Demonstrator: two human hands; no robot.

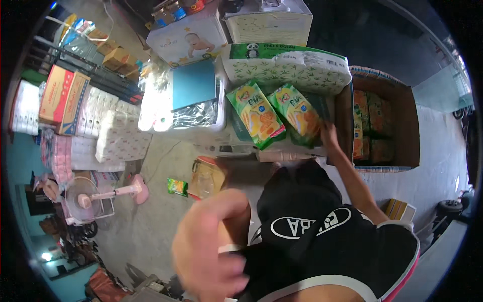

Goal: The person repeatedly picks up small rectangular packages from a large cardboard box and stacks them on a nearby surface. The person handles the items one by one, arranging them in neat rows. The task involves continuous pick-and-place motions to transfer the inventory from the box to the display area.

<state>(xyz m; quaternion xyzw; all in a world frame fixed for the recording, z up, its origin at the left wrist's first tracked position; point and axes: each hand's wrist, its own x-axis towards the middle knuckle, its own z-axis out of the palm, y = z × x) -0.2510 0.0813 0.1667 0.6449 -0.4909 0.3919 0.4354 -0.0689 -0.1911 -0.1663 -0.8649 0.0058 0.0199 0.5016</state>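
Two green and yellow snack packets lie side by side on the work surface before me. The left packet (256, 115) rests slantwise with nothing touching it. At the lower right edge of the right packet (297, 113) is my right hand (329, 137), its fingers closed against that edge and partly in shadow. My left hand (211, 246) is raised close to the camera, away from the packets. It is smeared by motion, its fingers look bent, and I cannot make out anything in it. To the right stands an open carton (410, 126) with several similar packets (377, 116) inside.
Behind the packets lies a white and green package with a panda print (287, 68). A clear plastic bin (146, 118) with a blue flat piece (193, 85) stands at left. On the floor are a pink fan (138, 189), a small green packet (177, 186) and wrapped rolls (121, 136).
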